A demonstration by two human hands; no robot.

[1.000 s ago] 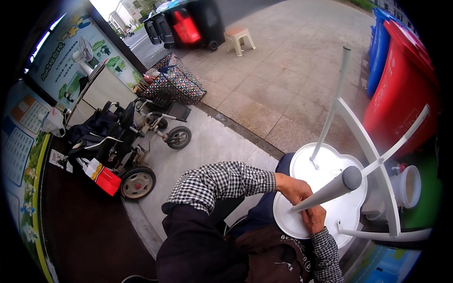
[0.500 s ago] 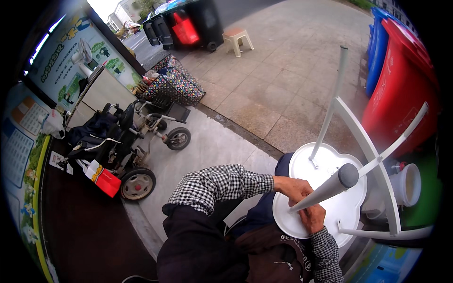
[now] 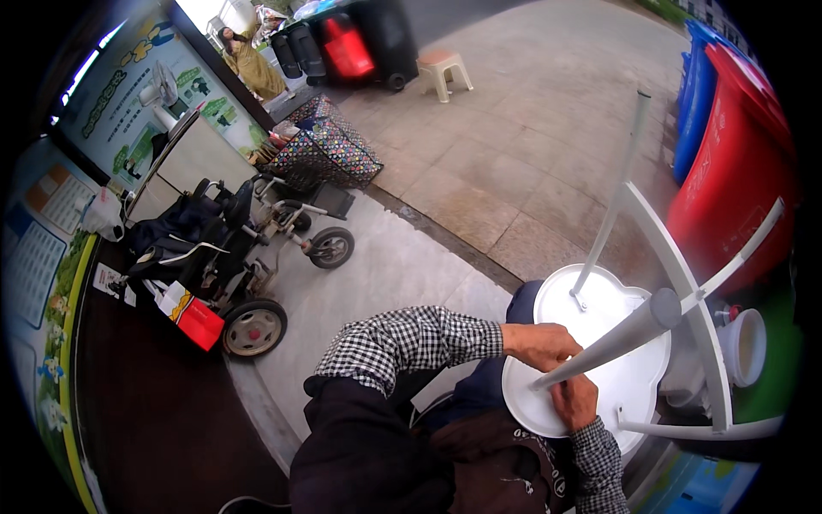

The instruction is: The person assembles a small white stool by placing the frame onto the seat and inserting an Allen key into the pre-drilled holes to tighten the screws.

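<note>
A small white table with a lobed top lies upside down across my lap, its legs pointing up and joined by flat crossbars. One grey-white leg rises toward me from the top's near left part. Close to this leg's foot, my left hand reaches in from the left, fingers bent and closed. Just below it, my right hand has its fingers curled in at the same spot. The leg crosses in front of both hands' fingertips, so whatever they pinch there is hidden.
A wheelchair with a red bag stands at left, beside a patterned bag. Red and blue bins are at right, near a white bucket. A small stool and a person are farther off.
The view has shifted slightly, and a person in a yellowish garment now shows at the upper left. Both hands stay by the leg's foot, with only slight finger movement.
</note>
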